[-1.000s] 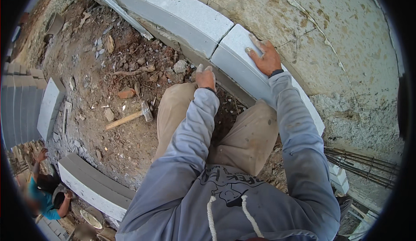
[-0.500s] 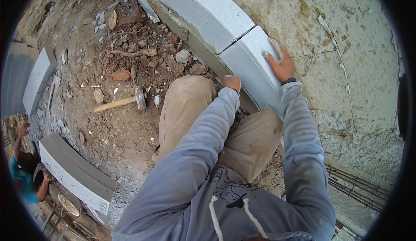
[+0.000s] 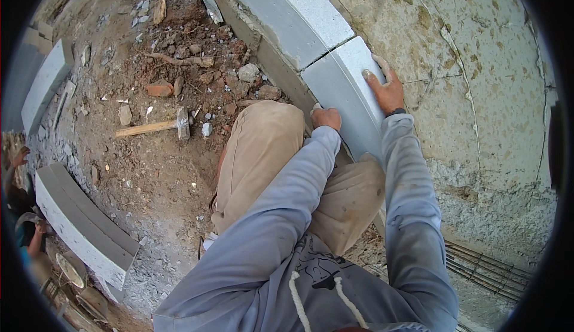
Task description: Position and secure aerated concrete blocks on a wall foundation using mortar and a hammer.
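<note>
Brown soil (image 3: 155, 179) was seen in the head view. One pale block (image 3: 344, 96), laid beside another block (image 3: 299, 24), was touched by the spread right hand (image 3: 388, 88); whether the curled left hand (image 3: 326, 118) gripped could not be told.

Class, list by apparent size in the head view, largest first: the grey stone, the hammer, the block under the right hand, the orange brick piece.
1. Block
2. Hammer
3. Brick piece and stone: too alike to rank.
</note>
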Action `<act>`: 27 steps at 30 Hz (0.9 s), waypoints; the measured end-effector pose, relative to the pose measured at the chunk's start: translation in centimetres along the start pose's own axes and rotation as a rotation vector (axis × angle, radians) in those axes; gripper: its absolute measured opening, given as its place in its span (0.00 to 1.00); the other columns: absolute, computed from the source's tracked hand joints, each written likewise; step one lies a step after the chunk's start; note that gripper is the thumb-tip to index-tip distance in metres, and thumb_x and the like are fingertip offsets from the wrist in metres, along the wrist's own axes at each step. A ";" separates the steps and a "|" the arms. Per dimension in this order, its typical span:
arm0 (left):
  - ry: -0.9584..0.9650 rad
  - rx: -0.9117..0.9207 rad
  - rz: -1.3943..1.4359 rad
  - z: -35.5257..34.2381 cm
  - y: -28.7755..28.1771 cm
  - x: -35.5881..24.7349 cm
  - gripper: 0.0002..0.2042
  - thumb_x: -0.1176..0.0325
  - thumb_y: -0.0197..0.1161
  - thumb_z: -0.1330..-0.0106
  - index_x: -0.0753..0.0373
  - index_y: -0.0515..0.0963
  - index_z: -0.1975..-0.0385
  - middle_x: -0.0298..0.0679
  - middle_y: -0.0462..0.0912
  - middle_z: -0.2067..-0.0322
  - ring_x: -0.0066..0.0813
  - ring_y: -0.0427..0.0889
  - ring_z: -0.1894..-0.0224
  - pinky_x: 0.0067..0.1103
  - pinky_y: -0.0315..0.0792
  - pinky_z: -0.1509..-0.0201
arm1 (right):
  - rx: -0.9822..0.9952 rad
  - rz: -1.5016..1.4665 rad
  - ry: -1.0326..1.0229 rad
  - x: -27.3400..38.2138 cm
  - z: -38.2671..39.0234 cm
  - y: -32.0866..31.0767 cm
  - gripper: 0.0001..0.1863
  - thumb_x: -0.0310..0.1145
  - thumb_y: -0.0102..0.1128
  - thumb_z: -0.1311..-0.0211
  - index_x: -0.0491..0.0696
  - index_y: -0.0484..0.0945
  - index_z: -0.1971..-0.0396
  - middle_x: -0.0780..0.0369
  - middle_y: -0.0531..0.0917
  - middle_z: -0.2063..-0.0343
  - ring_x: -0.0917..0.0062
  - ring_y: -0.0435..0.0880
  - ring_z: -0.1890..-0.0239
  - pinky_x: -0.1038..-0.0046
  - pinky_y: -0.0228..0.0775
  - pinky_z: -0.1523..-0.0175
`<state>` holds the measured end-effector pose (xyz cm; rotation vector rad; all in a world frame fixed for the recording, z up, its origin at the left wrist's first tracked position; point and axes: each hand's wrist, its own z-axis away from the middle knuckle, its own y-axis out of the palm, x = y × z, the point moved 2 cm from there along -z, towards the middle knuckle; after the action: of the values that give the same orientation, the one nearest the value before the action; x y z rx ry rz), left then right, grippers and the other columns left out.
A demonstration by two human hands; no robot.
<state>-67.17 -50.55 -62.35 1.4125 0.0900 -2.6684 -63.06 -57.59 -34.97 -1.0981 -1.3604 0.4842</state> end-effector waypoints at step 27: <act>-0.091 0.149 0.632 1.8 -2.9 -6.2 0.12 0.67 0.55 0.44 0.60 0.68 0.88 0.27 0.67 0.87 0.18 0.62 0.84 0.23 0.56 0.78 | -0.013 -0.099 0.080 -0.4 0.0 0.0 0.30 0.45 0.72 0.51 0.54 0.78 0.46 0.50 0.79 0.49 0.63 0.77 0.45 0.69 0.65 0.39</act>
<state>-65.58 -47.35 -56.25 1.1051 -0.4888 -2.2294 -63.15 -57.90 -35.15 -1.0445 -1.3424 0.3557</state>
